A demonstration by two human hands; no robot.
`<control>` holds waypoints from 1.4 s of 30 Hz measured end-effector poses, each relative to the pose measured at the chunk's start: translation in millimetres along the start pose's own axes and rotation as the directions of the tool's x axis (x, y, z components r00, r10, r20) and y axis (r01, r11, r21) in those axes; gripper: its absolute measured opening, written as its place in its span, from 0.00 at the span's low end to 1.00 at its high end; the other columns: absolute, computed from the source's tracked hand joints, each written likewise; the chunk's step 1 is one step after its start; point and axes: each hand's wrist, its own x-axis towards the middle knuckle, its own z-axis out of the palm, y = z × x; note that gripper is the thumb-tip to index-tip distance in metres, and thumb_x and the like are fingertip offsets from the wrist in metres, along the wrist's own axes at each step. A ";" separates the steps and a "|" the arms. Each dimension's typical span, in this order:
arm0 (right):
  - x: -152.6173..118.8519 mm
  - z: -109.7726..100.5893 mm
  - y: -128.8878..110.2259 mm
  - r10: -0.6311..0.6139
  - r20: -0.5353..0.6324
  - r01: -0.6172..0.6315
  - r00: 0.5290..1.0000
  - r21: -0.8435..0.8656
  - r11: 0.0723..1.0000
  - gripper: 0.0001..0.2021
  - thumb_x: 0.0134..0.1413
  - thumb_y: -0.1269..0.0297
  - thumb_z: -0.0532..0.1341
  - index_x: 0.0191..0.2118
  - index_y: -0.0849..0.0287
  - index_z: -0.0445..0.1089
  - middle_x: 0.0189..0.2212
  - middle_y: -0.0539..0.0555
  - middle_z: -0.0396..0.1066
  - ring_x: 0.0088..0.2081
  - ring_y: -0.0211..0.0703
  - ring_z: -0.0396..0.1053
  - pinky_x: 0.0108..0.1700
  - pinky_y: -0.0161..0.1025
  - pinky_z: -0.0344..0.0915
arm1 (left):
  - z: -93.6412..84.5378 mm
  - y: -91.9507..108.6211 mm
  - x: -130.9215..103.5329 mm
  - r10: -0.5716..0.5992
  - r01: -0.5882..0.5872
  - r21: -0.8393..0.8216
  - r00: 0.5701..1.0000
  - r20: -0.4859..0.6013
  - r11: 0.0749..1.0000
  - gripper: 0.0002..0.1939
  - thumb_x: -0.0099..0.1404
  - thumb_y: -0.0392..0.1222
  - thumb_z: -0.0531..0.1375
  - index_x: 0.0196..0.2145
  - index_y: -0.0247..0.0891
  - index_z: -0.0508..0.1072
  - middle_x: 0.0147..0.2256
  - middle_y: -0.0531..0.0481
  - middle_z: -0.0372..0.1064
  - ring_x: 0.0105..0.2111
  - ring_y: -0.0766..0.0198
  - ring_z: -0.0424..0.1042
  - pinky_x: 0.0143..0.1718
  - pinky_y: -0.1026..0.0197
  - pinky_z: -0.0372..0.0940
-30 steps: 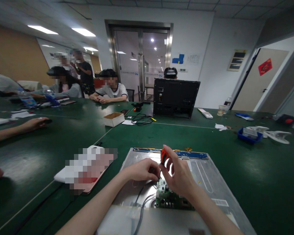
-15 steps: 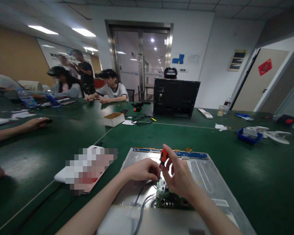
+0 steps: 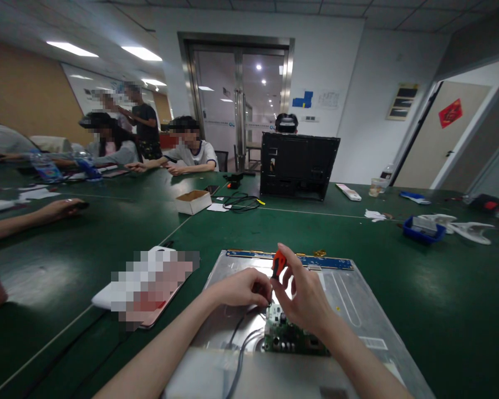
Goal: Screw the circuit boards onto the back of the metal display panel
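My right hand point(image 3: 305, 296) is closed around the orange and black handle of a screwdriver point(image 3: 279, 264), held upright with its tip down at the upper left corner of a green circuit board point(image 3: 293, 337). Close beside the tip, my left hand point(image 3: 247, 288) has its fingers curled and pinched together; whether anything is between them is hidden. The board lies on a silver metal panel point(image 3: 341, 310), which has a blue strip board point(image 3: 332, 263) along its far edge. Grey cables point(image 3: 243, 352) run over the panel left of the board.
Left of the panel lies a white and pink blurred item point(image 3: 158, 288). Farther back are a small open box point(image 3: 193, 203), a coiled black cable point(image 3: 243, 203) and a black monitor housing point(image 3: 299, 166). A blue tray point(image 3: 423, 231) sits at right. Another person's hand point(image 3: 62, 209) rests at left.
My hands and the screwdriver stay nearly in place, with the handle tilting very slightly. Across the table, a seated person's arm has reached farther left.
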 end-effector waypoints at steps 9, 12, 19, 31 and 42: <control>-1.5 2.7 2.3 -0.001 -0.014 0.001 1.000 -0.014 1.000 0.28 0.64 0.67 0.55 0.67 0.55 0.50 0.28 0.49 0.72 0.20 0.37 0.66 0.22 0.33 0.59 | -0.3 -1.5 1.5 0.025 -0.025 -0.017 1.000 0.015 1.000 0.02 0.53 0.34 0.64 0.28 0.35 0.75 0.23 0.56 0.66 0.25 0.67 0.64 0.29 0.65 0.58; -1.5 3.1 3.2 -0.019 -0.018 0.019 1.000 -0.006 1.000 0.27 0.65 0.66 0.56 0.67 0.54 0.51 0.31 0.50 0.73 0.20 0.36 0.65 0.22 0.33 0.59 | -1.1 -2.2 2.1 0.029 -0.029 -0.002 0.999 0.018 1.000 0.03 0.53 0.33 0.64 0.28 0.36 0.75 0.24 0.56 0.67 0.26 0.66 0.65 0.29 0.66 0.59; -1.8 0.8 0.8 0.011 0.023 -0.012 1.000 0.020 1.000 0.31 0.63 0.70 0.54 0.70 0.55 0.47 0.29 0.50 0.73 0.21 0.37 0.66 0.23 0.34 0.61 | 1.0 -4.8 -0.1 0.021 -0.020 0.036 1.000 -0.022 0.999 0.05 0.53 0.33 0.64 0.31 0.36 0.78 0.27 0.54 0.70 0.28 0.65 0.66 0.29 0.66 0.59; -0.2 1.7 1.7 -0.011 -0.021 0.011 1.000 -0.014 1.000 0.27 0.64 0.68 0.56 0.66 0.54 0.52 0.28 0.47 0.71 0.20 0.36 0.64 0.23 0.33 0.62 | -0.4 -0.1 0.2 0.002 -0.002 0.005 1.000 -0.013 1.000 0.02 0.53 0.35 0.64 0.27 0.36 0.74 0.23 0.56 0.66 0.25 0.66 0.64 0.28 0.66 0.58; -0.9 -0.1 -0.6 0.024 0.016 -0.024 1.000 -0.004 1.000 0.32 0.61 0.71 0.54 0.69 0.57 0.47 0.27 0.49 0.71 0.18 0.35 0.62 0.21 0.33 0.59 | 1.3 -1.5 -1.1 0.015 -0.015 0.007 1.000 -0.019 1.000 0.04 0.54 0.32 0.65 0.29 0.36 0.77 0.25 0.55 0.69 0.28 0.65 0.66 0.32 0.65 0.61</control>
